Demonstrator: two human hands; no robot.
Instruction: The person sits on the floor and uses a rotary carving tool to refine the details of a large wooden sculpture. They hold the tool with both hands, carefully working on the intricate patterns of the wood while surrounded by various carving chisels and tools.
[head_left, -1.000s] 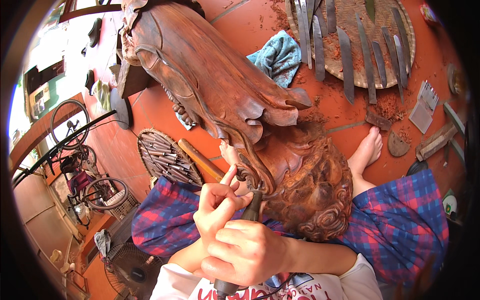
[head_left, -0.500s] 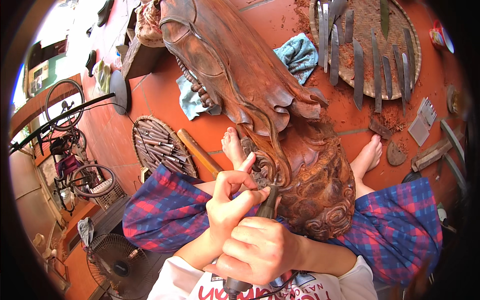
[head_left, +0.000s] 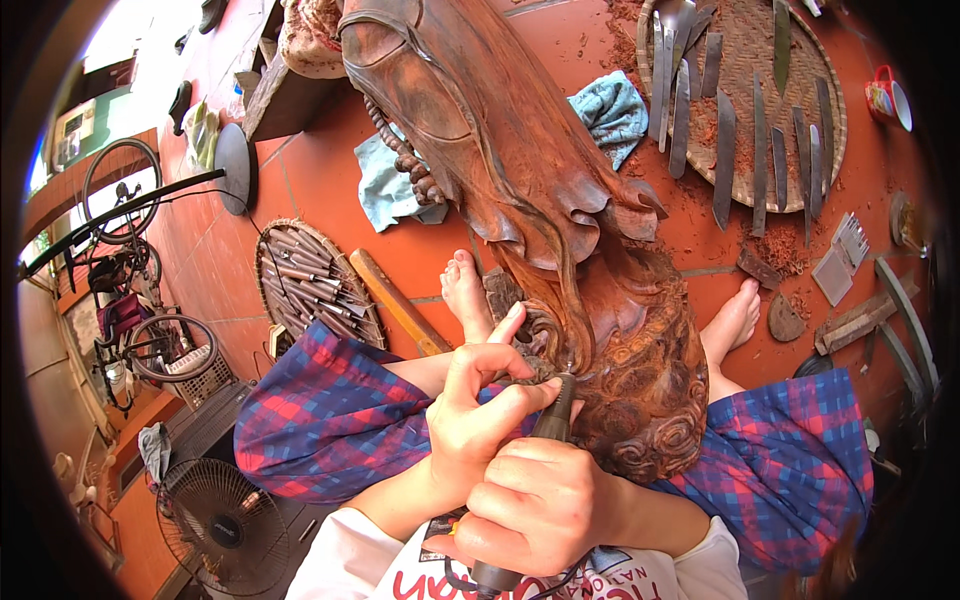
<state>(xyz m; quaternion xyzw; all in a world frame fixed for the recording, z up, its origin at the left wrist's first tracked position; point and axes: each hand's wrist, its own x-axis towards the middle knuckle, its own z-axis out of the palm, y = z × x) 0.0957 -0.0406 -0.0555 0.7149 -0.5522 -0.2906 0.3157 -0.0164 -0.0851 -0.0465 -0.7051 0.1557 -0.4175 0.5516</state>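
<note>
In my right hand [head_left: 540, 505] is a dark handheld rotary carving tool [head_left: 556, 415], the fist wrapped round its body and a cord trailing from its rear end. My left hand [head_left: 475, 405] is closed in front of it, a fingertip pressed against the tool's ribbed nose. The thin bit meets or nearly meets a curling scroll on a brown wooden carving [head_left: 500, 150], next to a long raised ribbon. Draped folds and a bead string run along this carving, which extends away from me. Its knobbly near end [head_left: 640, 410] lies between my legs.
Flat metal blades lie on a round woven tray [head_left: 745, 130] at far right, near a red cup [head_left: 888, 104]. Left of the carving are a basket of carving chisels [head_left: 315, 285] and a wooden mallet [head_left: 400, 305]. Blue cloths [head_left: 610, 115] touch the carving. A fan [head_left: 225, 525] stands lower left.
The whole view has shifted slightly, so the carving and tool sit a little further right. Both hands keep the same hold, with the bit at about the same scroll.
</note>
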